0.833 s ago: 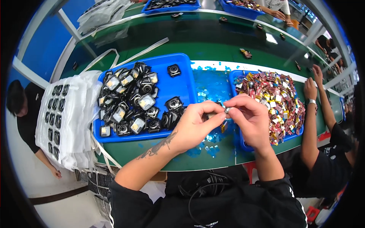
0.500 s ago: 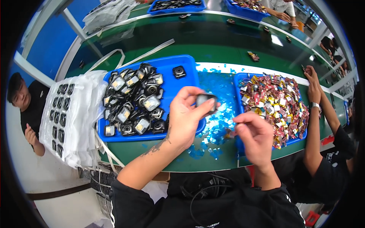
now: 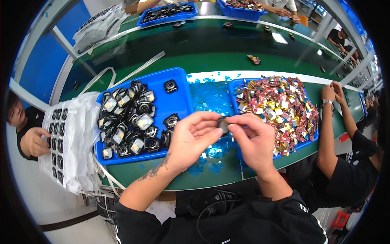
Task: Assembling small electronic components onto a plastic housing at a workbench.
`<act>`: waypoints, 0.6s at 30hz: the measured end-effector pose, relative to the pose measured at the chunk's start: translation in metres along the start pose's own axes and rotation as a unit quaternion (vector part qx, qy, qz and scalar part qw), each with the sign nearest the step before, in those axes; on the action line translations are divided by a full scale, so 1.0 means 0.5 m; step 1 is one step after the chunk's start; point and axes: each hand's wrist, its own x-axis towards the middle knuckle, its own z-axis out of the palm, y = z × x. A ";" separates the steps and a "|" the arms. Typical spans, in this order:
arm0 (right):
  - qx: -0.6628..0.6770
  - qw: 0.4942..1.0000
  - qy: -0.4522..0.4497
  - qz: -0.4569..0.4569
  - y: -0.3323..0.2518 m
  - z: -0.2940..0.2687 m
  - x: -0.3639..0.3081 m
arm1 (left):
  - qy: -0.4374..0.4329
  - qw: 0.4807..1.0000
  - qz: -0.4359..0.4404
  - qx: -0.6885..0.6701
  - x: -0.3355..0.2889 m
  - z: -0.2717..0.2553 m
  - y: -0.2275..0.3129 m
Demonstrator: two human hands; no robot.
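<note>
My left hand [image 3: 189, 140] grips a dark smartwatch case [image 3: 224, 126] by its left side, above the table between two blue bins. The thumb and fingers of my right hand [image 3: 256, 136] are closed at the case's right edge. Fingers cover much of the case, and whether a small part is also pinched there I cannot make out. To the left, a blue bin [image 3: 186, 87] bears a heap of similar watch cases [image 3: 130, 122], with a separate one [image 3: 170, 86] near its far edge. The right bin [image 3: 232, 87] is heaped with small red, yellow and white electronic parts [image 3: 280, 110].
Small blue film squares [image 3: 209, 99] cover the table between the bins. White trays of watch parts [image 3: 79, 142] are stacked at the left, where a person's hand [image 3: 35, 141] rests. Another person's hands [image 3: 331, 92] are at the right. A loose part [image 3: 254, 59] lies on the green belt.
My right hand has moved to the watch case and closed at its edge; before, it held a small part apart from it. The person at left now touches the stacked trays. The view has shifted.
</note>
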 end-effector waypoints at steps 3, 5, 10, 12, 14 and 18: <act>-0.018 0.999 0.008 -0.044 -0.002 -0.001 -0.004 | -0.027 0.999 -0.046 -0.009 -0.001 0.008 0.006; -0.061 0.996 -0.002 -0.068 -0.004 -0.006 -0.009 | -0.021 0.998 -0.055 -0.028 -0.002 0.007 0.003; -0.070 0.995 0.026 -0.063 -0.016 -0.004 -0.019 | -0.030 0.992 -0.039 -0.113 0.004 0.005 -0.010; -0.088 0.995 0.028 -0.049 -0.018 -0.005 -0.016 | -0.038 0.993 -0.041 -0.101 0.004 0.004 -0.010; -0.112 0.991 0.031 -0.068 -0.024 0.002 -0.008 | -0.059 0.994 -0.042 -0.082 0.003 0.004 -0.014; -0.176 0.978 0.037 -0.105 -0.032 0.004 -0.002 | -0.053 0.998 -0.009 -0.046 -0.001 0.012 -0.022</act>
